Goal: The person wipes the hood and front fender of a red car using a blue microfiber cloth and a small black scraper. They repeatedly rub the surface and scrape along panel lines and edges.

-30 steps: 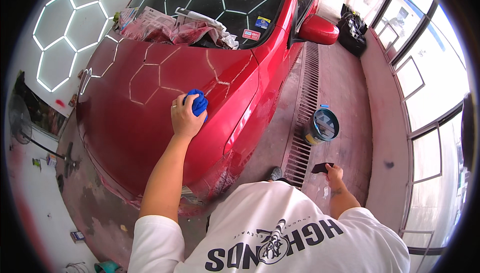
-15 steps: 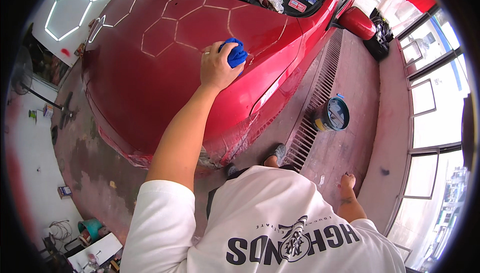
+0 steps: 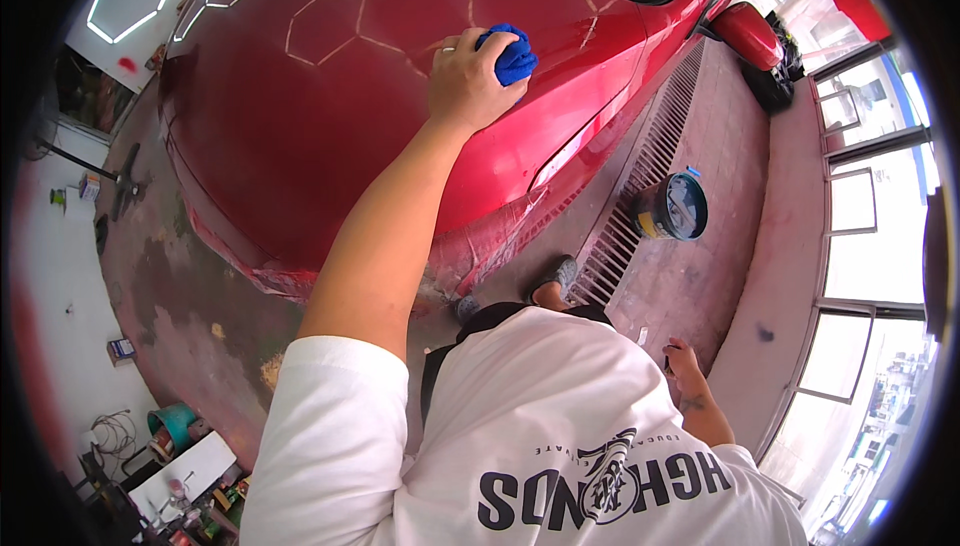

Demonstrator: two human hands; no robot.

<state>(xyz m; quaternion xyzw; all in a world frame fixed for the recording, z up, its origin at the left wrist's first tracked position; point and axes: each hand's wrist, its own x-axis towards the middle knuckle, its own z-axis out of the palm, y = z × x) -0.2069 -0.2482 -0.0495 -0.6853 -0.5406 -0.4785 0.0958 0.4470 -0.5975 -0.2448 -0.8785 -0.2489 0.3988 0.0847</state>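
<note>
My left hand (image 3: 468, 84) is closed round a bunched blue cloth (image 3: 514, 56) and rests on the front panel of a glossy red car (image 3: 300, 146). The arm reaches straight out over the bodywork. White hexagonal light reflections cross the panel beyond and to the left of the cloth. My right hand (image 3: 684, 364) hangs low at my right side, away from the car, with its fingers curled. Something small and dark shows at those fingers, too small to name.
Crumpled clear plastic sheeting (image 3: 480, 256) skirts the car's lower edge. To its right, a dark bucket (image 3: 655, 214) stands beside a slotted floor grate (image 3: 610, 251). The red side mirror (image 3: 748, 36) juts out farther on. A cluttered white-topped table (image 3: 180, 476) stands at lower left.
The view has shifted, so the car sits higher and farther right in it. My left hand and the cloth stay on about the same part of the panel. My right hand has swung slightly left.
</note>
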